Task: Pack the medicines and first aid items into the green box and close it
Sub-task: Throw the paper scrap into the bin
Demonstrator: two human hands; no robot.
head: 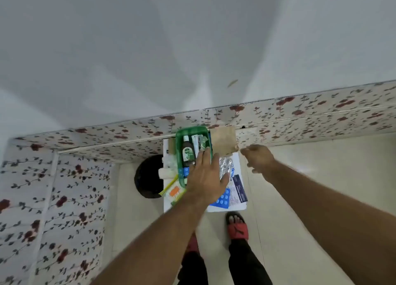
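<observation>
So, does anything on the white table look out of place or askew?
Yes. A yellow-green strip and an orange packet lie slanted at the white table left edge, partly overhanging it, outside the green box. Nothing looks spilled or damaged.

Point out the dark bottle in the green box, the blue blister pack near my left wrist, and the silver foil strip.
dark bottle [188, 152], head view, on its label.
blue blister pack [222, 199], head view, on the pills showing beside the left forearm.
silver foil strip [226, 164], head view, on its crinkled middle.
</observation>
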